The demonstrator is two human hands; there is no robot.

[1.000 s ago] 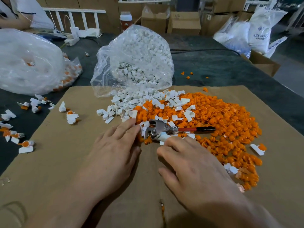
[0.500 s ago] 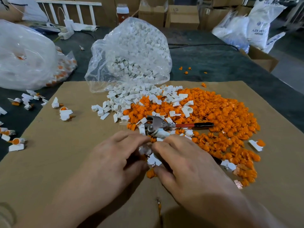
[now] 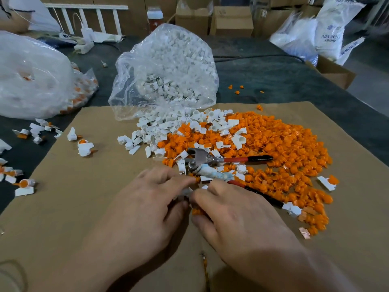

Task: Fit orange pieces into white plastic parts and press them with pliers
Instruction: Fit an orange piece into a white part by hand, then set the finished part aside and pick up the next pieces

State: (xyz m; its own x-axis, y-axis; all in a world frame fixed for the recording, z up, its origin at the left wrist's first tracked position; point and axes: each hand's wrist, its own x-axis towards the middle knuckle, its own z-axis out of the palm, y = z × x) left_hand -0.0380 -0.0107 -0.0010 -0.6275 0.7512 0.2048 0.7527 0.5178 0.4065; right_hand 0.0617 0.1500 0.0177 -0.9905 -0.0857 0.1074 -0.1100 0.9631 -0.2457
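Observation:
A wide heap of orange pieces (image 3: pixel 277 148) covers the right half of the brown cardboard sheet (image 3: pixel 80 207). Loose white plastic parts (image 3: pixel 168 127) spill onto its left edge. Pliers (image 3: pixel 202 159) with red and black handles lie on the heap, jaws to the left. Just below them my left hand (image 3: pixel 147 203) and my right hand (image 3: pixel 233 216) meet fingertip to fingertip. My left hand pinches a small white part (image 3: pixel 186 191), blurred and mostly hidden. My right hand's fingers curl round an orange piece (image 3: pixel 196 211) under it.
A clear bag of white parts (image 3: pixel 168 68) lies open behind the heap. A large clear bag (image 3: pixel 31 76) sits at far left. Several fitted white-and-orange parts (image 3: pixel 84 147) lie at the left on the sheet and the dark table (image 3: pixel 273 76). Cardboard boxes and sacks stand behind.
Both hands drew back from the heap toward me, picked up a white part and an orange piece, and now hold them together. The pliers have not moved.

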